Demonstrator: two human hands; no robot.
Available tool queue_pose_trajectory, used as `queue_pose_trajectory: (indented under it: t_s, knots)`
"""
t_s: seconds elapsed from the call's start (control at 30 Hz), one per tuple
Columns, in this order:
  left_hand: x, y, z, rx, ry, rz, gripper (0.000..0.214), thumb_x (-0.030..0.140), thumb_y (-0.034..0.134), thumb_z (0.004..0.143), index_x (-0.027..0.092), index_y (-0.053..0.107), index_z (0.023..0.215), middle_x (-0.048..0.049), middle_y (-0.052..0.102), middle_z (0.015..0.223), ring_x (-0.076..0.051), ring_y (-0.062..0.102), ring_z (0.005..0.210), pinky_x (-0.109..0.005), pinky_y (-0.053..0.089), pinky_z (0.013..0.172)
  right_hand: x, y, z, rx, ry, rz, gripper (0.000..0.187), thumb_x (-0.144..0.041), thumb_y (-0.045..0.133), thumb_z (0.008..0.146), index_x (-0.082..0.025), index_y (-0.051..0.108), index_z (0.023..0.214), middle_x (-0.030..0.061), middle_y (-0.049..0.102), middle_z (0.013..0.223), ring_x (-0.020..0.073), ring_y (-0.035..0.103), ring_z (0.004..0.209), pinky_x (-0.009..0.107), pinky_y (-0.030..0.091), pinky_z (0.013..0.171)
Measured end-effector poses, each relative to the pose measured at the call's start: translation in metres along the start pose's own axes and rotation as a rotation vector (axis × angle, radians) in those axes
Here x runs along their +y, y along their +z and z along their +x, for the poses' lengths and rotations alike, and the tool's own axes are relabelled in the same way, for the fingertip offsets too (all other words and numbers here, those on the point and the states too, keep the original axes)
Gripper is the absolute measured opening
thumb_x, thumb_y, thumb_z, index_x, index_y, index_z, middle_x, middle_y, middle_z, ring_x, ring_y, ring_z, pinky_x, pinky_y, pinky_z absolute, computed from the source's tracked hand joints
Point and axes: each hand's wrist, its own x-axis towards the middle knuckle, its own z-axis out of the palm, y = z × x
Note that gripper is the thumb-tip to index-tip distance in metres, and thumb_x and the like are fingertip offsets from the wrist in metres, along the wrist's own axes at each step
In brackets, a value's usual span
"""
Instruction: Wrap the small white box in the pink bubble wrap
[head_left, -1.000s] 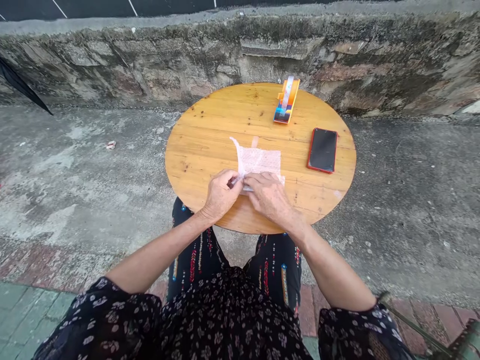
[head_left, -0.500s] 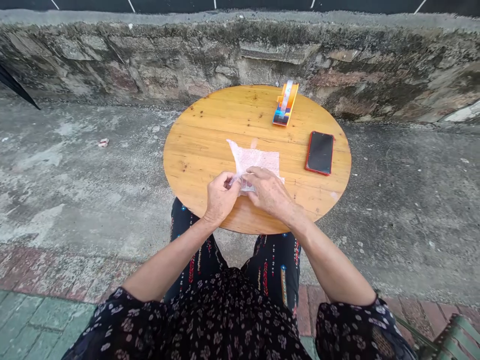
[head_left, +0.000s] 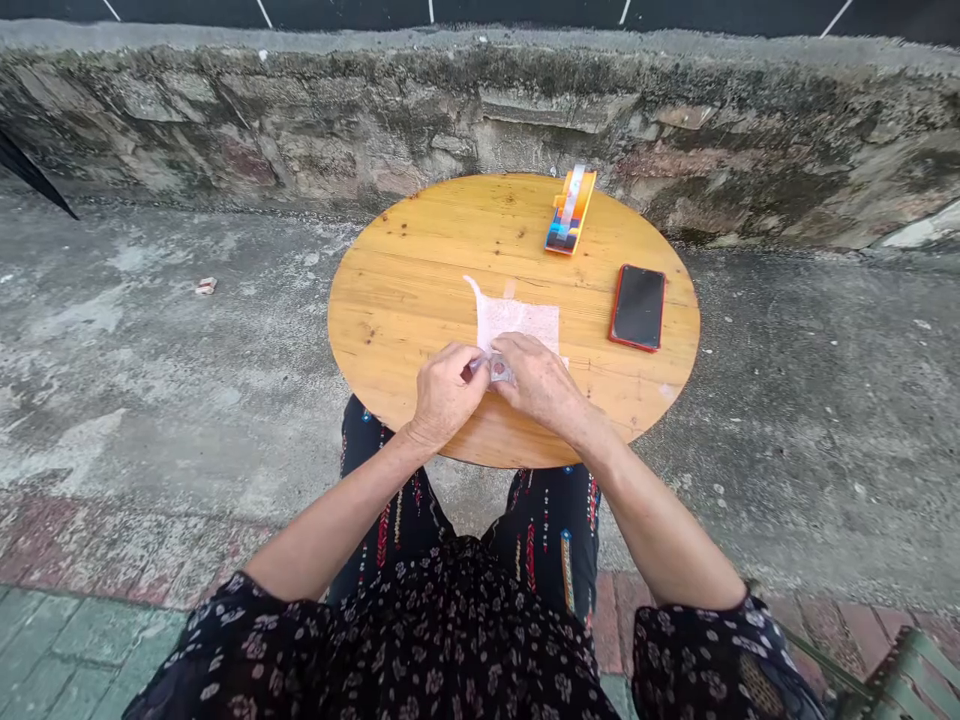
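The likeliest trouble, I judge, is the near edge of the pale pinkish-white sheet of thin, textured plastic (head_left: 529,320) springing loose between the hands, since it looks light and only fingertips hold it there. The left hand (head_left: 450,395) has thumb and fingers drawn into a narrow pinch on that edge; the right hand (head_left: 541,383) lies over the part beside it, fingers bent, and I cannot tell whether it grips or merely presses. An uneven pull from either side could skew the gathered edge or, if the plastic is as flimsy as it seems, tear it. The short pale strip, perhaps tape (head_left: 509,289), just beyond the far edge might catch if the sheet were pushed away from the grip.

The sheet lies on the round yellow-brown wooden table (head_left: 405,270), under and just beyond the fingers. Its far part is nearly flat and finely dimpled; its far left corner tapers into a thin curling tail, pointing away from the grip; between the hands it is crumpled, around a small roundish patch I cannot make out
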Motion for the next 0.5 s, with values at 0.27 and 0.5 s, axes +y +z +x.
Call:
queue_pose_trajectory:
  t_s: [0.27,0.5]
  knots:
    - [-0.002,-0.004,-0.003,-0.109,0.216,0.081,0.016,0.015,0.055,0.088,0.018,0.070,0.081,-0.0026,0.064,0.077,-0.014,0.060,0.072,-0.025,0.045,0.066,0.002,0.010,-0.004,0.089,0.060,0.115,0.057,-0.009,0.057,0.077,-0.013,0.045,0.132,0.0187,0.047,0.141,0.0278,0.059,0.116,0.043,0.053,0.092]
    - [-0.009,-0.010,0.000,-0.156,0.359,0.093,0.021,0.018,0.051,0.094,0.019,0.071,0.086,-0.0038,0.066,0.081,-0.014,0.061,0.076,-0.026,0.047,0.070,0.006,0.017,-0.010,0.124,0.080,0.184,0.064,-0.011,0.060,0.079,-0.018,0.038,0.139,0.0194,0.038,0.149,0.0287,0.059,0.119,0.046,0.055,0.092]
